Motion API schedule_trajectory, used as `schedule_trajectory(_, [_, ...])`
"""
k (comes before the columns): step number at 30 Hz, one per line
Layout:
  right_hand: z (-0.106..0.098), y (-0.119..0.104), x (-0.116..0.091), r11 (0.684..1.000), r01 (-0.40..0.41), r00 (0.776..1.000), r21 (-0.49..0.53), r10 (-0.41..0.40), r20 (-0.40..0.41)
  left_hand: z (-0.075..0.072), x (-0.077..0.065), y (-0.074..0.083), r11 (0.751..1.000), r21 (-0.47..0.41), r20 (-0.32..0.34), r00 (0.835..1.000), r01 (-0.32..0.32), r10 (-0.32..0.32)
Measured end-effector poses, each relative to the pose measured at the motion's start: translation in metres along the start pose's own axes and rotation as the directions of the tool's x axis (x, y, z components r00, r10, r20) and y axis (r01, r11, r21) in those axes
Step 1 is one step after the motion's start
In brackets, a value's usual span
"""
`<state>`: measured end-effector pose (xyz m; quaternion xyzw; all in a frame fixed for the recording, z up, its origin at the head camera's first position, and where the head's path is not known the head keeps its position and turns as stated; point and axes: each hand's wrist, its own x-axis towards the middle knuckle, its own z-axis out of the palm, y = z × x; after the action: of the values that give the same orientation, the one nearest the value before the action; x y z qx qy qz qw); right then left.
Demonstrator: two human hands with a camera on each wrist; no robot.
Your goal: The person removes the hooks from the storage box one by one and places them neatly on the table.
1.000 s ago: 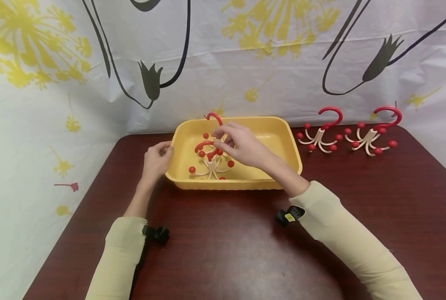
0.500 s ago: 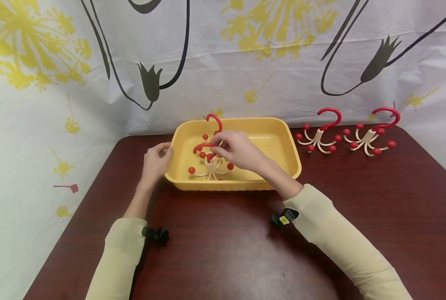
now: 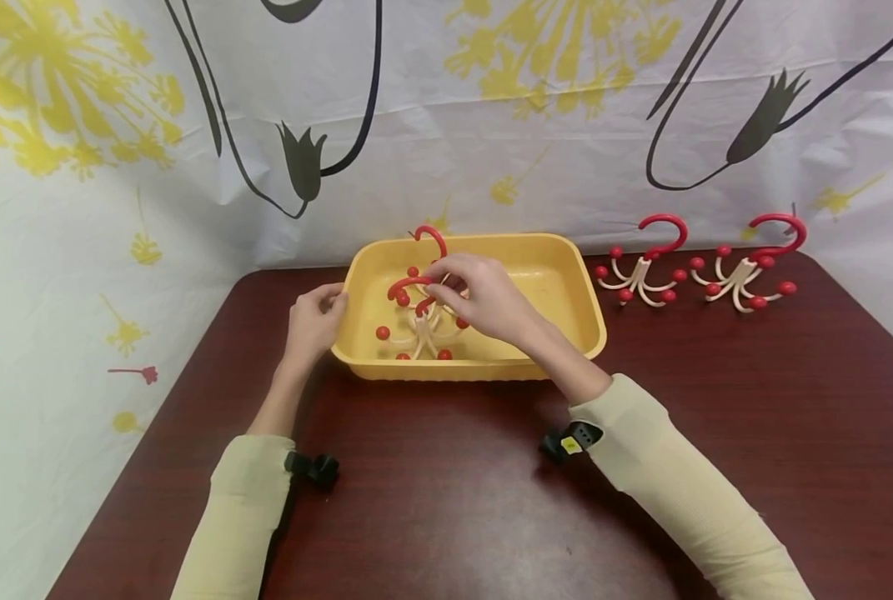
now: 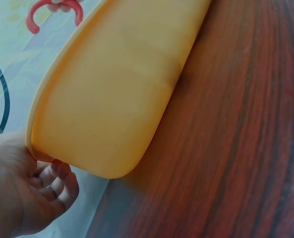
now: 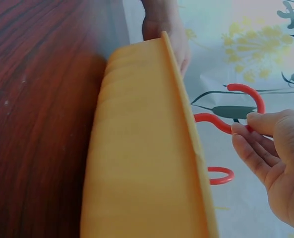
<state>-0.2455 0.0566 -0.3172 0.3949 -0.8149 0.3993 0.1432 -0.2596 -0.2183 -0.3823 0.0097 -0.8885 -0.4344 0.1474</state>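
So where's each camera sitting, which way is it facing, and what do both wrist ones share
Head: worn on the head, looking forward and down at the yellow tub; left hand, right hand and both sleeves show.
Left wrist: worn there, facing the tub's outer wall; the left hand shows at its rim, plus a bit of the right at a red hook.
Right wrist: worn there, facing the tub's long outer wall; the right hand pinches that hook, the left partly shows.
Shared by both wrists: tub, hook, table.

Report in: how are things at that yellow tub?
Left hand holding yellow tub at its left end. Right hand pinching front hanger by its red hook. Rear hanger close behind, possibly in the way.
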Motion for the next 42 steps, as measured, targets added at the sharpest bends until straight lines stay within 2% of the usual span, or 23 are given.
schedule_trajectory(15, [-0.026, -0.012, -0.005, 0.999, 0.036, 0.988, -0.005, -0.037, -0.147, -0.001, -0.001, 0.001, 1.000, 0.001, 0.011, 1.000, -0.009, 0.009])
schedule_trajectory(26, [-0.048, -0.017, -0.017, 0.996, 0.041, 0.965, -0.075, -0.059, -0.256, -0.002, 0.001, 0.001, 1.000, -0.005, 0.020, 1.000, -0.004, 0.004])
schedule_trajectory(33, [-0.064, -0.015, -0.026, 0.992, 0.047, 0.955, -0.119, -0.079, -0.287, -0.003, 0.000, 0.002, 1.000, -0.002, 0.016, 1.000, 0.001, -0.001])
schedule_trajectory(42, [-0.087, -0.009, -0.045, 0.989, -0.012, 0.944, -0.146, -0.037, -0.328, -0.002, 0.001, 0.001, 1.000, -0.004, 0.017, 1.000, -0.001, 0.001])
